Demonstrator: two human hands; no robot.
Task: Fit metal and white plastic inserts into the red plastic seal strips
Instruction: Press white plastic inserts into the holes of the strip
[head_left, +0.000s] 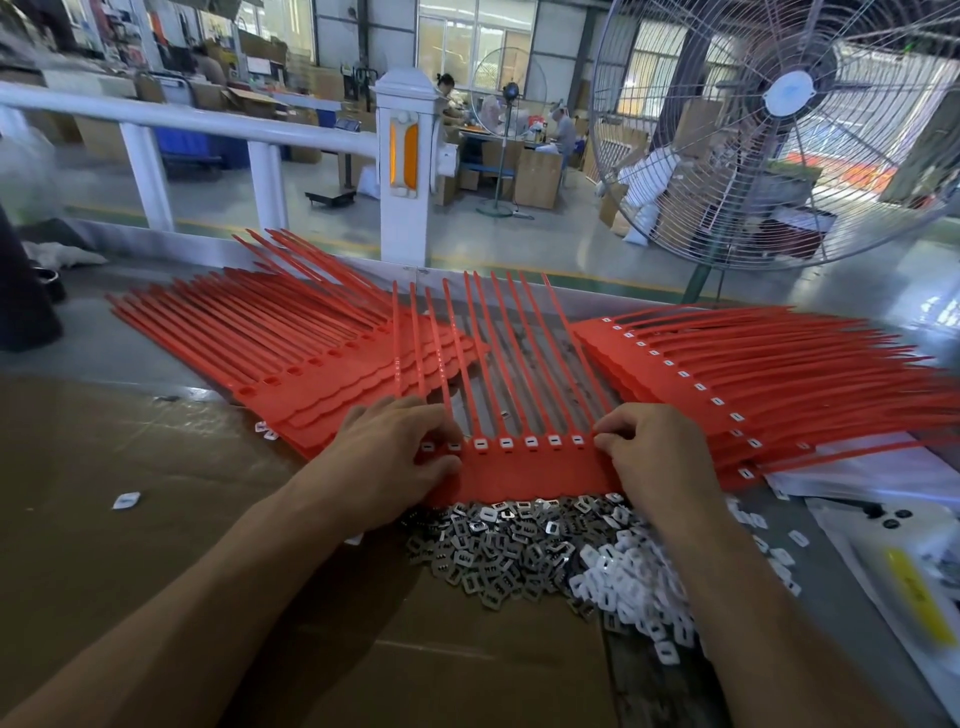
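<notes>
Left hand (388, 457): we note fingers curled over the left end of the red seal strip (524, 475) — thumb at its near edge, gripping it.
Right hand (657, 457): fingertips pinch the strip's right end, by the last socket.
Strip in work: lies centre on the cardboard (130, 493), tails pointing away from us; white inserts seated in the visible sockets (seven counted, approx.).
Metal inserts (498, 551): loose heap just below the strip, btwn the forearms.
White plastic inserts (631, 587): heap touching the metal one, on its right.
Left stack (291, 358): red strips w/ empty sockets.
Right stack (727, 374): strips w/ white inserts fitted.
Surroundings: fan (779, 130) behind bench — white railing (208, 124) at rear.
</notes>
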